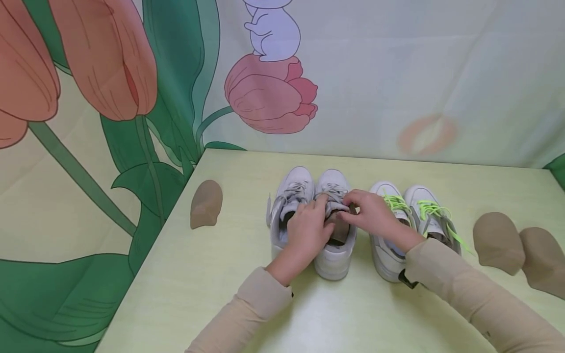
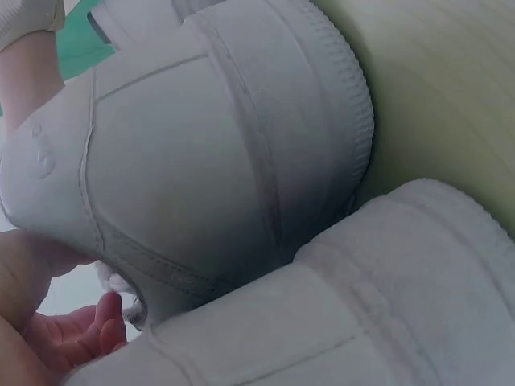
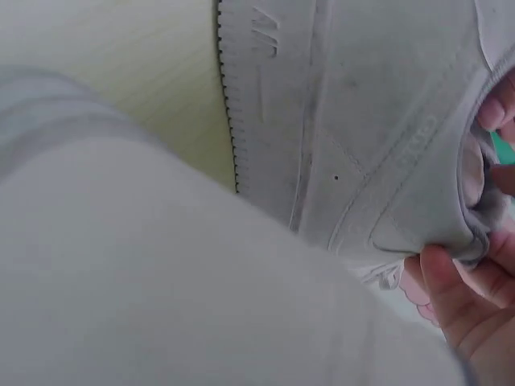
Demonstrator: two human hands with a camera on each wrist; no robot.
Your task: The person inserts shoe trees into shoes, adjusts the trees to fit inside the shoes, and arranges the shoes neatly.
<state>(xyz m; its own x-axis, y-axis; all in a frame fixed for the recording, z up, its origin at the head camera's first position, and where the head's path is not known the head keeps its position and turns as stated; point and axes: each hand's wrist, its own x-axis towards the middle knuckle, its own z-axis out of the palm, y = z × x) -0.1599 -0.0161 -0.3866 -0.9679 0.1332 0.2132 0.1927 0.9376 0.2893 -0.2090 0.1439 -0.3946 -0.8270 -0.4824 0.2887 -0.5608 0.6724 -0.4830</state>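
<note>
In the head view, a pair of white shoes with grey laces stands toes away at mid-table. Both hands are at the right one of the pair, a white shoe point(image 1: 333, 264); a brown insert point(image 1: 339, 228) shows in its opening. My left hand point(image 1: 309, 228) grips the inner collar, thumb inside and fingers between the two shoes. The left white shoe point(image 1: 278, 233) is partly hidden beneath this hand. My right hand point(image 1: 372, 212) pinches the outer collar near the laces; the right wrist view shows its thumb point(image 3: 441, 277) against the edge.
Close on the right stand white shoes with neon green laces point(image 1: 434, 210), partly behind the right sleeve. One brown toe-shaped piece point(image 1: 206, 203) lies at the left, another brown piece point(image 1: 499, 242) and an overlapping one point(image 1: 545, 260) at the right. A printed cloth point(image 1: 366, 88) hangs behind the table.
</note>
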